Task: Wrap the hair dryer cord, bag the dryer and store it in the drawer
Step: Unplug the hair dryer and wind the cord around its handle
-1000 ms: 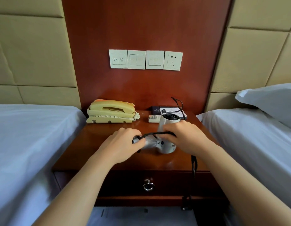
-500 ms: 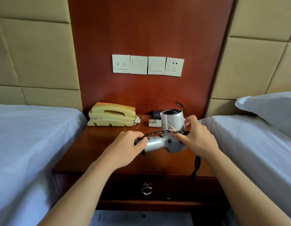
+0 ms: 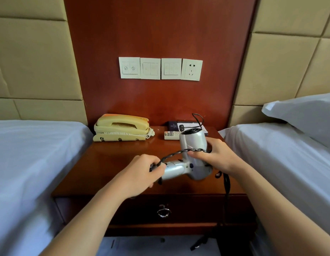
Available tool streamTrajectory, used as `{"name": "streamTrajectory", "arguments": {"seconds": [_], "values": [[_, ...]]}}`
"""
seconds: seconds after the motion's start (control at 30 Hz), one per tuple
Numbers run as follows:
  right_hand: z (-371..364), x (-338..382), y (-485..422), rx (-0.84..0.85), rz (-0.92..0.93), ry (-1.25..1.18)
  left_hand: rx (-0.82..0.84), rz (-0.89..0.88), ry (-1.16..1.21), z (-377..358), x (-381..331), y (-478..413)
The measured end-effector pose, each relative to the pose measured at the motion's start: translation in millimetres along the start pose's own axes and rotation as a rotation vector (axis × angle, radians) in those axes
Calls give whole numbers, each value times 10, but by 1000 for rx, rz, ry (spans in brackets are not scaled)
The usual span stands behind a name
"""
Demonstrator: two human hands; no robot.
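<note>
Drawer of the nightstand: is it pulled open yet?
No, the drawer is shut, its front flush in the nightstand with the ring pull hanging down.

Hair dryer point(image 3: 192, 145) I'm holding: silver shell, smooth, satin sheen (plastic by the look, can't confirm). Cord point(image 3: 174, 154): black, matt, twisted and ridged. Nightstand point(image 3: 108, 163): red-brown wood, glossy varnish, shows reflections. Phone point(image 3: 121, 129): yellowed smooth plastic. Drawer pull point(image 3: 163, 213): polished metal. Bed sheets point(image 3: 31, 159): white matt cloth. Wall panels point(image 3: 35, 58): beige, padded, matt.

Arms forward; left hand point(image 3: 142, 174) clenched gripping, right hand point(image 3: 218, 156) curled gripping.
</note>
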State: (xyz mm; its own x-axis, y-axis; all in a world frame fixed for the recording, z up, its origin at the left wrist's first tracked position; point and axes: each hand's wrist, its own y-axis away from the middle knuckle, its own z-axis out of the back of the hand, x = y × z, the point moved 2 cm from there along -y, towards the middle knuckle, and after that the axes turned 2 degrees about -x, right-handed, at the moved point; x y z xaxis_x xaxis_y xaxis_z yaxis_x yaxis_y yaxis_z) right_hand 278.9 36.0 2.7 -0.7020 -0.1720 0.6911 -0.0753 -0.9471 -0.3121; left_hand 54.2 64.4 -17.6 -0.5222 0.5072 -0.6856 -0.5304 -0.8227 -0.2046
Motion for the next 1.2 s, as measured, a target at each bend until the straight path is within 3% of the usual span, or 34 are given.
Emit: {"name": "streamTrajectory", "arguments": {"seconds": [0.23,0.4,0.5,0.63,0.73,0.87,0.93,1.03,1.2], "values": [[-14,28,51,-52,-12,98,26,53,-130,-37,-154,-10],[-65,183,82,-181,-24,150,-117,125,-198,-73,-113,-45],[-32,269,112,-333,51,57,-181,146,-133,-75,-56,-115],[28,296,113,-405,203,291,-156,157,-197,-33,4,-166],[94,290,113,-235,140,285,-167,127,-260,12,-9,-153],[99,320,192,218,1,34,-202,125,-347,118,-43,-126],[102,328,232,360,-49,-56,-202,124,-372,169,-28,-113],[158,363,241,426,-86,-103,-194,125,-410,219,8,-95],[207,395,239,393,-39,-48,-159,138,-406,263,13,-78]]}}
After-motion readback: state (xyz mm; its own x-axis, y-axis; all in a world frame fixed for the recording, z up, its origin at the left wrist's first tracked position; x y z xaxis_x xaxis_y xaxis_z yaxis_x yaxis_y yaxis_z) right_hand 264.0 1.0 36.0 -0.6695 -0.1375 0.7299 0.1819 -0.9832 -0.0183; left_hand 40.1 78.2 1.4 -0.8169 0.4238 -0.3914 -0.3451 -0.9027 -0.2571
